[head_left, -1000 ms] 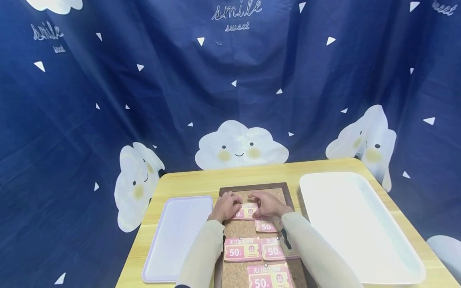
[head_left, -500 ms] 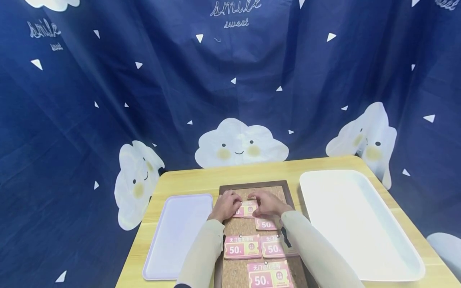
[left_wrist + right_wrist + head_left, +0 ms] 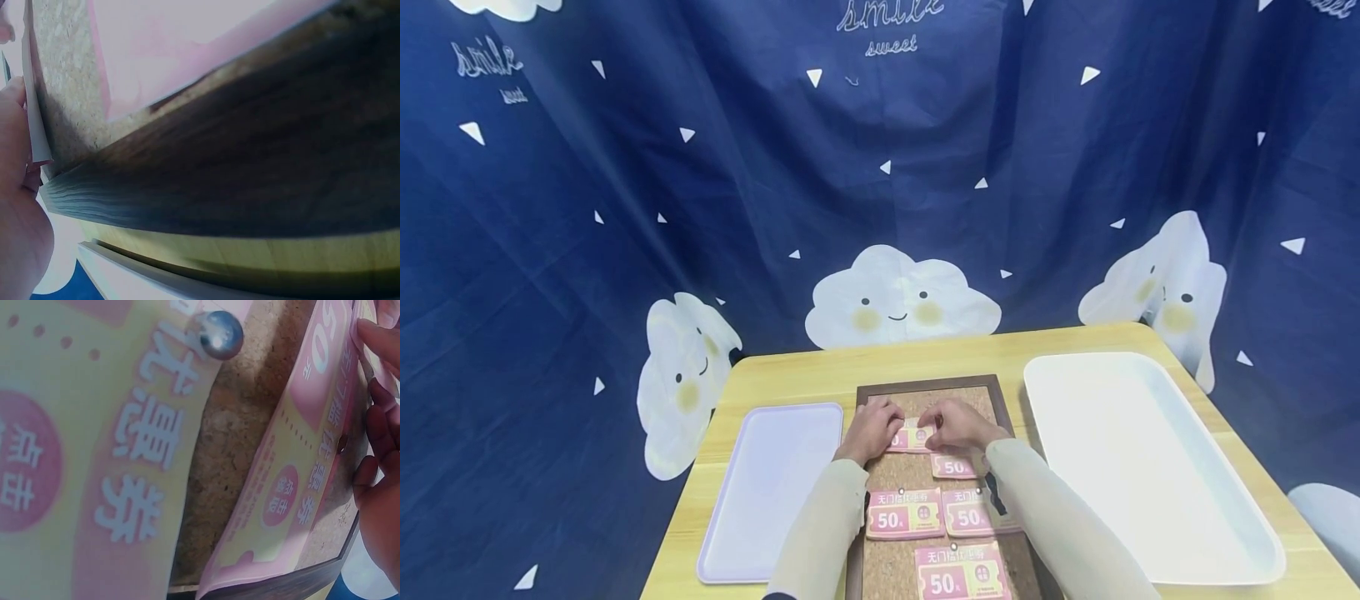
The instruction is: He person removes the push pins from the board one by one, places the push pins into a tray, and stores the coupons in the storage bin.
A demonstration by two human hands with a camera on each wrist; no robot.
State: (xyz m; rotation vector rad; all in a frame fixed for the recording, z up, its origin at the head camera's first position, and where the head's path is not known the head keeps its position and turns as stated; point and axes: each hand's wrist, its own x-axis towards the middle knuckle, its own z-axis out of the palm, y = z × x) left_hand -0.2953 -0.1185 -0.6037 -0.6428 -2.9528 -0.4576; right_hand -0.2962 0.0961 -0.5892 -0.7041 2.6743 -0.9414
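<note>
A pink and yellow paper coupon (image 3: 912,438) lies near the far end of a cork board (image 3: 895,474) with a dark frame. My left hand (image 3: 869,430) holds its left side, and the left wrist view shows the thumb against the lifted paper edge (image 3: 36,119). From the right, my right hand (image 3: 958,423) pinches the coupon near its upper right part; its fingers are curled. Whether a pin is between those fingers, I cannot tell. Just below the right hand is another coupon (image 3: 953,467), partly covered. Nearer coupons (image 3: 905,514) bear round-headed silver pins (image 3: 222,335) at their top edges.
Left of the board lies a shallow pale lilac tray (image 3: 775,492). A larger white tray (image 3: 1142,475) stands to the right. Both rest on a light wooden table (image 3: 805,375), with a dark blue cloud-print curtain (image 3: 760,167) behind it.
The right hand's fingers have drawn in slightly toward the coupon's top edge. Both hands otherwise stay at the same coupon; the head view has tilted down a little.
</note>
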